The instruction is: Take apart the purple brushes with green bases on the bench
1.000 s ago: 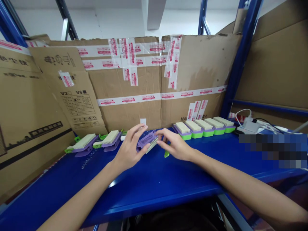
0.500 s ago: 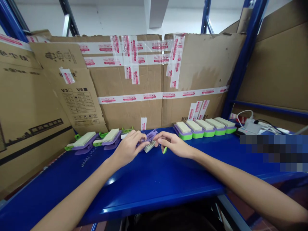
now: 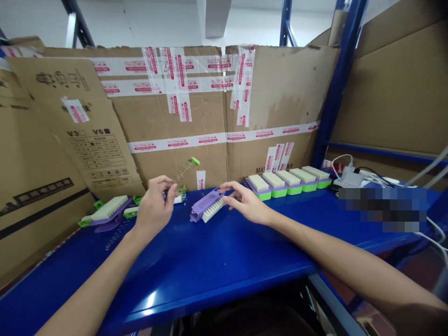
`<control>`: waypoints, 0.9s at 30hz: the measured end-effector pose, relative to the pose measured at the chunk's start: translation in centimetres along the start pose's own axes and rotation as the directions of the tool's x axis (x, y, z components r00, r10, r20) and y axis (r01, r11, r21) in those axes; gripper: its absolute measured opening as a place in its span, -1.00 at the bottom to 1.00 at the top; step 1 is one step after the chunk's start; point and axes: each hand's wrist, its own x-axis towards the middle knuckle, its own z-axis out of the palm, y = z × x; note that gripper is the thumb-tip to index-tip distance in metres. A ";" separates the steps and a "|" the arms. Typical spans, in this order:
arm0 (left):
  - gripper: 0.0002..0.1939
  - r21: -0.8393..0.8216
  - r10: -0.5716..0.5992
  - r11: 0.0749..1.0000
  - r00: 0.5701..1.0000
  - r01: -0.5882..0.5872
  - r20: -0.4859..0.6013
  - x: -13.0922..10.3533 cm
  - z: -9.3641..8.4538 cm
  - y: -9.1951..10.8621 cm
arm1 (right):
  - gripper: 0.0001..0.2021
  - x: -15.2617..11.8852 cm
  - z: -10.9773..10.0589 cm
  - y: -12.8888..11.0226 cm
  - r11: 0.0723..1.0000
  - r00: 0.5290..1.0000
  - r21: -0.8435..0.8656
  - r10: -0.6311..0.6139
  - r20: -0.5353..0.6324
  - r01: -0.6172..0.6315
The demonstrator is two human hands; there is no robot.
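Note:
My left hand is raised with its fingers pinched around one end of a thin coil spring. At the spring's far end, a small green plastic piece hangs in the air, slightly blurred. My right hand grips one end of a purple brush. That brush is tilted just above the blue table, its pale bristles facing down and toward me. Behind my left hand lie a white-and-green part and a partly hidden green-and-white piece.
Several purple-and-green brushes stand bristles up at the back right. Another brush lies at the left beside a loose spring. Cardboard walls close off the back of the blue table. White cables lie at the right.
My left hand has left the purple brush and moved left, drawing out the spring with the green piece. The right hand keeps hold of the brush. The view has shifted somewhat.

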 end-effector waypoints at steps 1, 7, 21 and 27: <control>-0.76 0.052 0.004 0.999 1.000 -0.004 -0.011 0.3 -0.3 -0.2 | -0.68 0.0 0.0 0.0 1.000 1.000 -0.009 0.008 0.001 -0.008; -0.62 0.404 0.028 0.913 0.995 -0.064 0.095 1.2 -1.2 -1.1 | -0.75 0.0 -0.1 -0.3 0.995 1.000 -0.102 0.014 -0.011 -0.015; -0.68 0.380 -0.115 0.923 0.983 0.053 0.141 0.8 -1.3 -2.2 | -0.76 0.0 -0.4 -0.1 0.969 0.999 -0.245 -0.043 -0.030 0.035; -0.71 0.441 -0.179 0.892 0.974 0.100 0.141 1.5 -2.1 -1.5 | -0.76 -0.1 -0.4 -0.1 0.955 0.998 -0.294 -0.054 -0.010 0.049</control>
